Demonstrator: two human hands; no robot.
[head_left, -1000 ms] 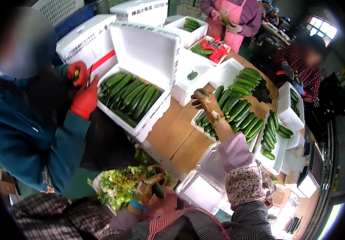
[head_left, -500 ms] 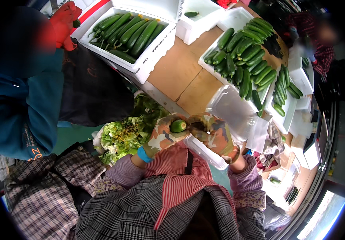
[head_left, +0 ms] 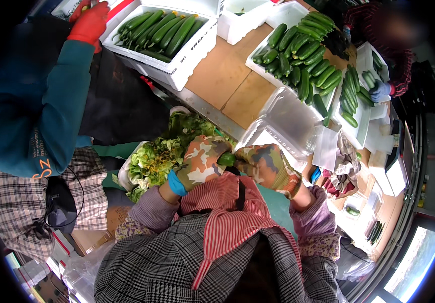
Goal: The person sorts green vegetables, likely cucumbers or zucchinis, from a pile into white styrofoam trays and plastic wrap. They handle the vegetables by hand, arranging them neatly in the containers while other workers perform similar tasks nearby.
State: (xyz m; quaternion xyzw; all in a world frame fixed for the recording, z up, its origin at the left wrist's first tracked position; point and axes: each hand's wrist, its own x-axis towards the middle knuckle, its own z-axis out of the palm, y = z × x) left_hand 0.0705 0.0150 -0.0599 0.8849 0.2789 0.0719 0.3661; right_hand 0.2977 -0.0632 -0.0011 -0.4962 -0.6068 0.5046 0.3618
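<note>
In front of my chest, my left hand (head_left: 205, 157), in a camouflage-patterned glove, is closed around a green cucumber (head_left: 227, 159). Only a short stretch of it shows between the two gloves. My right hand (head_left: 267, 167), gloved alike, presses its bent fingers together at the other side of the cucumber. Whatever those fingers pinch is hidden. Below and left of my hands is a bin of leafy trimmings (head_left: 149, 164). A clear plastic tray (head_left: 290, 121) lies on the table edge just beyond my right hand.
A white foam box (head_left: 189, 63) of long cucumbers stands far left, near a co-worker's red-gloved hand (head_left: 89, 22). Heaped cucumbers (head_left: 303, 55) fill a tray at the back right. Another co-worker's blue-gloved hand (head_left: 380, 91) is at a box there. Cloths (head_left: 342, 174) lie right.
The cucumber has turned between my hands: its pale end no longer shows. The white container under my right hand is more hidden. The left co-worker has shifted; the right co-worker's hand has come to the box.
</note>
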